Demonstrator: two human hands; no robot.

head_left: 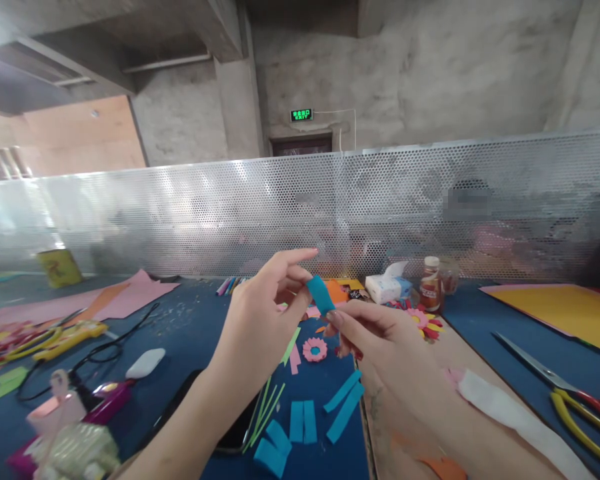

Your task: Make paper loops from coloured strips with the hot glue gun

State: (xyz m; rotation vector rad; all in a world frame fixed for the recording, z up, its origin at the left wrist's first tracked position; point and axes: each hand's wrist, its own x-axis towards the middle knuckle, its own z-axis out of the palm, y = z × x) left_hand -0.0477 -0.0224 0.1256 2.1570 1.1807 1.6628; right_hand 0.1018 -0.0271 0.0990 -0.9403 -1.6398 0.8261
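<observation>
A short blue paper strip (320, 295) is stretched between my two hands above the table. My left hand (275, 300) pinches its upper end, with the index finger reaching out past it. At the lower end, my right hand (367, 333) grips the strip between thumb and fingers. Below them lies a pink paper flower ring (315, 349) with a blue centre. Several more blue strips (345, 407) rest on the blue tabletop, some folded or in pairs, beside thin green paper strips (265, 413).
Scissors (555, 387) lie open at the right near yellow paper sheets (560, 310). A brown bottle (431, 285) and tissue pack (387, 288) stand at the back. Left are a yellow glue gun (70, 339), cables, a phone (235, 427) and pink paper (110, 303). Perforated metal partition (205, 220) behind.
</observation>
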